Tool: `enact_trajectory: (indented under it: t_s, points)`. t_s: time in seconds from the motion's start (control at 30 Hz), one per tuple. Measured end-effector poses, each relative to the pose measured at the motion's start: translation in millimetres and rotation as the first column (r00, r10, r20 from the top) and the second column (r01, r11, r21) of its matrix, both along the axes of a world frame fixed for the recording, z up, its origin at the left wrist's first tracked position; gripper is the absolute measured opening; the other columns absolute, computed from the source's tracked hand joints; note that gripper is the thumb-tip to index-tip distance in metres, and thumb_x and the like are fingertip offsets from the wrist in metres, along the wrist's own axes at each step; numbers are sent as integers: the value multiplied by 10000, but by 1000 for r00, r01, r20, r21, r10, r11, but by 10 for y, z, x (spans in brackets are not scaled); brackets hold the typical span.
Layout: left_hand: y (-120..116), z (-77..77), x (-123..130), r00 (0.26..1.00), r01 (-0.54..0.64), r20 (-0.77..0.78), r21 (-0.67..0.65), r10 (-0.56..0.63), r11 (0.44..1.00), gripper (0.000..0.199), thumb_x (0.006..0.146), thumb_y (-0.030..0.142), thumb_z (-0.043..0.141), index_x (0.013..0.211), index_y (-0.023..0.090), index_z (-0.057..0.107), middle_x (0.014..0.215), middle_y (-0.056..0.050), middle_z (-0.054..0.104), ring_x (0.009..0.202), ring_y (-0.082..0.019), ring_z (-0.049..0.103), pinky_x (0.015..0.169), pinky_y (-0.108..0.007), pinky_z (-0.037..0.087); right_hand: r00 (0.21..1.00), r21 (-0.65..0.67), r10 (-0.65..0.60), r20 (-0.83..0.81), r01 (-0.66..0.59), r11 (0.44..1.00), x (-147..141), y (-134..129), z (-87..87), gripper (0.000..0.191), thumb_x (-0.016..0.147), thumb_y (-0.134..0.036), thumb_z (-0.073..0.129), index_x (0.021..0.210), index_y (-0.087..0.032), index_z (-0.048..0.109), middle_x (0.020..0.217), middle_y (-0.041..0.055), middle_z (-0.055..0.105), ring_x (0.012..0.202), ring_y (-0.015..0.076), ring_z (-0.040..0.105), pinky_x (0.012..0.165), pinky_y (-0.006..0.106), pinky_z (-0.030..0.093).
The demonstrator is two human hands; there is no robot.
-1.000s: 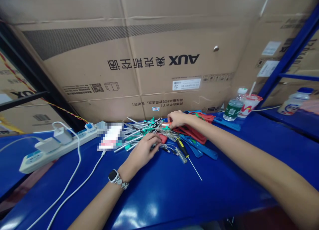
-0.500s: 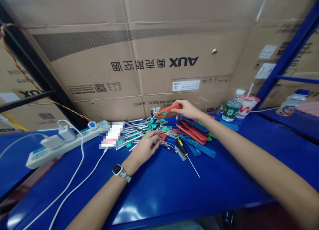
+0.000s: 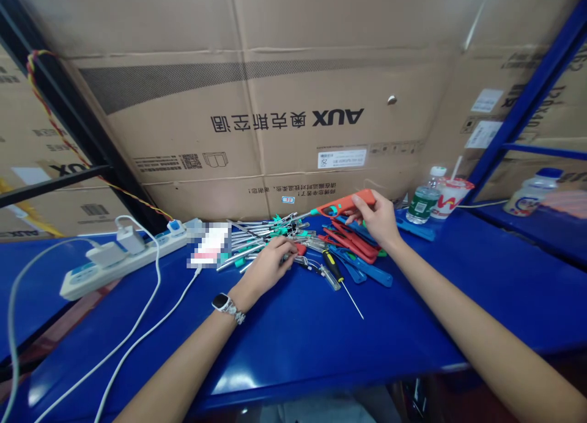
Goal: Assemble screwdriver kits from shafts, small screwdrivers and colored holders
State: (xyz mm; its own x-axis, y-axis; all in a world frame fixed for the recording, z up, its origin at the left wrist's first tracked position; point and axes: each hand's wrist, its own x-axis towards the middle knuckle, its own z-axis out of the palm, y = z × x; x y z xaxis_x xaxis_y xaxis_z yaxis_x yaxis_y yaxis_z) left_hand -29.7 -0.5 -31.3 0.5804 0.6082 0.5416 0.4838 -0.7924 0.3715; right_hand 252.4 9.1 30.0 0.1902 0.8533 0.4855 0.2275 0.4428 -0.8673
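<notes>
My right hand (image 3: 376, 216) grips an orange lighter (image 3: 345, 204) by its handle, its metal nozzle pointing left above a pile of parts. My left hand (image 3: 274, 261) rests at the near side of that pile, fingers curled beside a small red piece (image 3: 301, 249); what its fingertips hold, if anything, is hidden. Metal tubes (image 3: 245, 247) with green bits fan out to the left. Red casings (image 3: 355, 242) and blue casings (image 3: 371, 272) lie to the right. A black and yellow screwdriver (image 3: 332, 266) lies on the blue table (image 3: 293, 343), its tip toward me.
On the left are a white power strip (image 3: 137, 255), cables and a phone (image 3: 211, 244) with a blurred screen. A green-labelled bottle (image 3: 425, 198), a red and white cup (image 3: 452, 197) and another bottle (image 3: 532, 192) stand at the right. Cardboard (image 3: 284, 80) rises behind the table.
My right hand has moved right with the orange lighter, whose metal nozzle now shows clear above the pile. My left hand stays at nearly the same place. The view has shifted slightly.
</notes>
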Motion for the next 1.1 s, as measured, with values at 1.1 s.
enact_trajectory:
  t_s: [1.1]
  points:
    - [-703,229,-319,997,-28,-74,-183,14,983,288,1050,337,435,1109,224,694,995,-64,744,841,-194,693,766,-334,547,862,-404,395,317,-254,879,-580,-898,-469,321,899,-523,583,827,-211,596,568,-13,579,499,145,499,504,274,321]
